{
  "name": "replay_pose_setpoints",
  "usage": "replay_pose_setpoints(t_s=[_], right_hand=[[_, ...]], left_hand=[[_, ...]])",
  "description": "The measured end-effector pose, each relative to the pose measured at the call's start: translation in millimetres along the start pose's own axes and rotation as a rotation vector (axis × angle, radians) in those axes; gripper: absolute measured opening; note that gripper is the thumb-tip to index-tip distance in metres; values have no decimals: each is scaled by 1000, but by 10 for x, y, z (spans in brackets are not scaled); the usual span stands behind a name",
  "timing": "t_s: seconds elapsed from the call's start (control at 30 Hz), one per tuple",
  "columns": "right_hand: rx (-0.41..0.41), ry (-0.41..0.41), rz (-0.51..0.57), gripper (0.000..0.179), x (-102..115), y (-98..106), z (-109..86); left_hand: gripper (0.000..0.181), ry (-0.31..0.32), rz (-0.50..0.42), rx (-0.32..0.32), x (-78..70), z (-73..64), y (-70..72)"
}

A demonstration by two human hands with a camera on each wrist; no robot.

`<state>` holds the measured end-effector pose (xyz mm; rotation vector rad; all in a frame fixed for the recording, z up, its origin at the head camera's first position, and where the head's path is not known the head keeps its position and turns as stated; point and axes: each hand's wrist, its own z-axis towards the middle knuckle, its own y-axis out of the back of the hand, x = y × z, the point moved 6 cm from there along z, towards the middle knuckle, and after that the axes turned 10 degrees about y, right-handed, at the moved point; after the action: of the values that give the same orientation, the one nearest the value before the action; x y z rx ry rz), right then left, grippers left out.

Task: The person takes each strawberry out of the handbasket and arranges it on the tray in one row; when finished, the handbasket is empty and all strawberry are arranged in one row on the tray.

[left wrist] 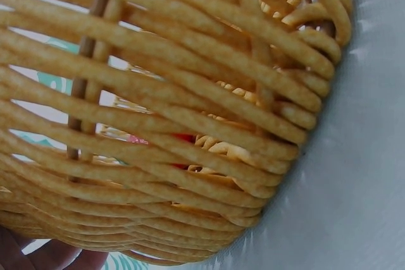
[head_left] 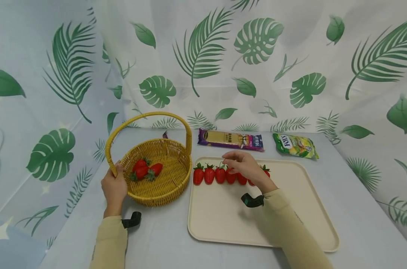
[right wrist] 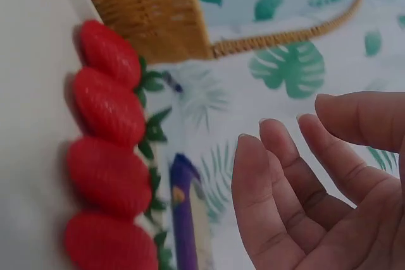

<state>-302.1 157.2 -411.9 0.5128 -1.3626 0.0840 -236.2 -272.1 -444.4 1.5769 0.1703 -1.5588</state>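
A yellow wicker basket (head_left: 176, 186) with a tall arched handle stands on the left, several red strawberries (head_left: 142, 172) with green leaves inside it. My left hand (head_left: 114, 185) grips its left rim by the foot of the handle, thumb on top. In the left wrist view the woven wall (left wrist: 164, 93) fills most of the picture, and a few fingers show below it. Along the far edge of a cream tray (head_left: 223, 216) lies a row of strawberries (right wrist: 107, 175). Above that row hovers my right hand (head_left: 245, 166), fingers loosely bent and holding nothing, hiding some strawberries.
Behind the tray lies a purple and yellow packet (head_left: 230, 139), with a green snack bag (head_left: 295, 145) to its right. A small dark purple object (head_left: 165, 135) shows behind the basket. Leaf-printed cloth (head_left: 203, 56) walls in the table at the back and sides.
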Motion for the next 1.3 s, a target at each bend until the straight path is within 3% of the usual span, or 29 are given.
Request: replay_pose_setpoints(t_s=[0.43, 0.63, 0.83, 1.03, 1.3], right_hand=[[218, 155, -214, 24, 422, -904, 550], [303, 184, -260, 24, 586, -1244, 723], [359, 193, -301, 25, 625, -1499, 893], [397, 154, -253, 27, 616, -1677, 991], [369, 76, -212, 34, 589, -1815, 1091]], left_hand=[[47, -12, -15, 0, -26, -13, 17], [47, -16, -20, -7, -13, -3, 12], [47, -4, -22, -7, -10, 10, 12], [46, 4, -32, -11, -5, 24, 2], [47, 25, -43, 0, 9, 20, -8]])
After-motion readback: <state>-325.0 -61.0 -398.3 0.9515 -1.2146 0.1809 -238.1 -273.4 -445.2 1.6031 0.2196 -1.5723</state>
